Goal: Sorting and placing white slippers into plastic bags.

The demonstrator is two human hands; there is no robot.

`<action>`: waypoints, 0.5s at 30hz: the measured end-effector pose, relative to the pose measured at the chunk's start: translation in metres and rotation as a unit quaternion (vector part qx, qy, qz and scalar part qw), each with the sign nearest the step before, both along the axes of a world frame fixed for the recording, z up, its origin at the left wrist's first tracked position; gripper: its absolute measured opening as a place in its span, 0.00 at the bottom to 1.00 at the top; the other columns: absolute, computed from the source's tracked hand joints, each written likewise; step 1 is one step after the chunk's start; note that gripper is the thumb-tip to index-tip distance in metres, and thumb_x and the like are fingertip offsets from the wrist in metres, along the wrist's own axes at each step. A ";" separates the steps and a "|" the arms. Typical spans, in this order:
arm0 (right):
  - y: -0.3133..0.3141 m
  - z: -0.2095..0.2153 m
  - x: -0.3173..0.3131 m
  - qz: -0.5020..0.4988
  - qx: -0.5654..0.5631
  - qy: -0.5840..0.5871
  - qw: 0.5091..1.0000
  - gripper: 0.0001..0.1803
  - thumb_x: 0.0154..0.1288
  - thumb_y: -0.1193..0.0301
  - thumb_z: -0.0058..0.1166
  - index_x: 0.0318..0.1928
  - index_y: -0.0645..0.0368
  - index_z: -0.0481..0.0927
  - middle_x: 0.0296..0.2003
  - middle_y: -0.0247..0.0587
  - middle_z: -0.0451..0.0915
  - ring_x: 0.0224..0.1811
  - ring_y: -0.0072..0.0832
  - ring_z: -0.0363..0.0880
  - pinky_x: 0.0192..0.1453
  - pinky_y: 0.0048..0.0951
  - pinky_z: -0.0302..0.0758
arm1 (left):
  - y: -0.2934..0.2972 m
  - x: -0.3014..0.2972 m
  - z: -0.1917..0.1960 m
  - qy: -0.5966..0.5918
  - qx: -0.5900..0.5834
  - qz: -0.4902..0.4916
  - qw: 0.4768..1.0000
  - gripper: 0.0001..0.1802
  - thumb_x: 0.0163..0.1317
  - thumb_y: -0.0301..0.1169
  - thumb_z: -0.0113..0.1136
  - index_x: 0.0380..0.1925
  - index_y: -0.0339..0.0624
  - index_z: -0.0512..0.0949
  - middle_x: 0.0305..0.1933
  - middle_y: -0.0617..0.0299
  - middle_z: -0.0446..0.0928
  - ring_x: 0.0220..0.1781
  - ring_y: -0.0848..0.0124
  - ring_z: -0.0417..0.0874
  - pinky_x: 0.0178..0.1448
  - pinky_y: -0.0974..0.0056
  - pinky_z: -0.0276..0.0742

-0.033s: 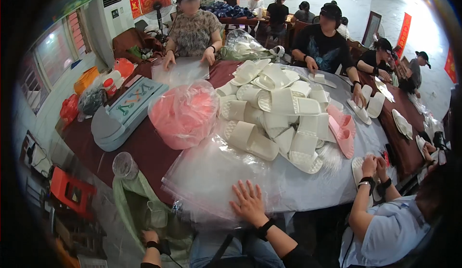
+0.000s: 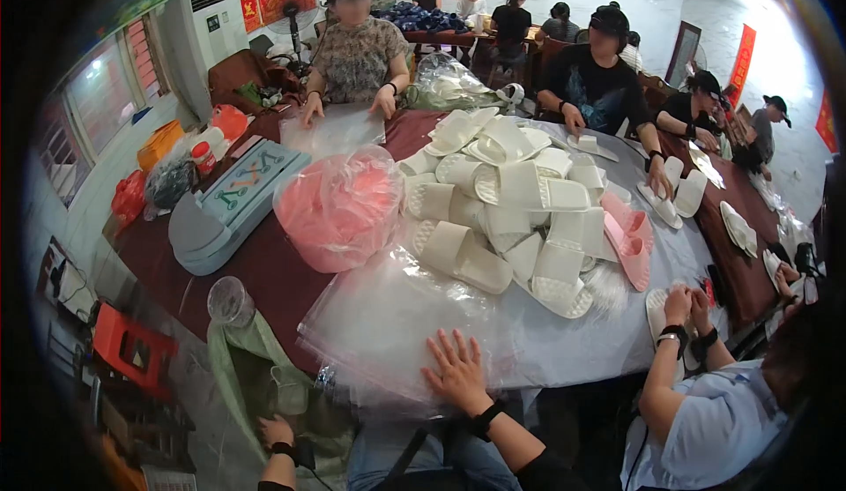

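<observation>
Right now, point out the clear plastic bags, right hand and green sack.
Clear plastic bags (image 2: 394,322), head view: top bag's surface.
Right hand (image 2: 457,375), head view: back of the hand.
Green sack (image 2: 227,366), head view: its left side.

Clear plastic bags (image 2: 374,319): thin, glossy, loosely stacked flat, edges fanned unevenly, lying along near edge of worktop (image 2: 256,293). Pale green sack (image 2: 227,369): below worktop edge, mouth gaping, sides limp and creased, interior shadowed.
</observation>
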State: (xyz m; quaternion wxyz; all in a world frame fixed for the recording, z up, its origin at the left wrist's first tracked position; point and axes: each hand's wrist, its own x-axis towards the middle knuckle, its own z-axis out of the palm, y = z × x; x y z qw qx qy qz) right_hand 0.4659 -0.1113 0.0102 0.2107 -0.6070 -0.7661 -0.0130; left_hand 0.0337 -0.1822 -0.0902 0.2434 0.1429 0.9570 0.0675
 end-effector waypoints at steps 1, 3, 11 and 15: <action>0.001 -0.002 0.002 0.003 -0.001 0.001 1.000 0.30 0.64 0.49 0.47 0.64 0.45 0.68 0.67 0.36 0.61 0.72 0.38 0.51 0.73 0.49 0.41 | 0.003 0.031 0.027 0.063 0.004 -0.047 0.997 0.35 0.63 0.38 0.48 0.68 0.45 0.51 0.72 0.48 0.51 0.73 0.49 0.51 0.71 0.44 0.51; 0.002 -0.002 -0.006 0.007 0.009 -0.005 1.000 0.30 0.63 0.49 0.48 0.64 0.46 0.68 0.67 0.37 0.61 0.72 0.38 0.51 0.73 0.49 0.41 | -0.027 0.025 0.003 0.284 0.122 -0.279 0.909 0.34 0.60 0.37 0.52 0.65 0.42 0.56 0.68 0.45 0.56 0.72 0.49 0.52 0.71 0.43 0.47; -0.004 0.003 0.000 -0.002 -0.006 -0.017 1.000 0.31 0.63 0.49 0.47 0.65 0.45 0.67 0.68 0.37 0.60 0.72 0.40 0.51 0.74 0.50 0.40 | -0.038 0.073 0.000 0.089 0.049 -0.625 0.774 0.31 0.59 0.54 0.49 0.55 0.45 0.75 0.69 0.42 0.57 0.74 0.49 0.48 0.72 0.36 0.30; -0.003 -0.007 0.000 0.008 -0.023 -0.028 0.999 0.31 0.63 0.50 0.48 0.65 0.46 0.67 0.68 0.38 0.60 0.72 0.40 0.50 0.74 0.51 0.40 | -0.035 0.097 0.016 0.072 0.053 -0.615 0.784 0.25 0.60 0.43 0.50 0.55 0.43 0.72 0.50 0.40 0.74 0.55 0.50 0.73 0.59 0.43 0.63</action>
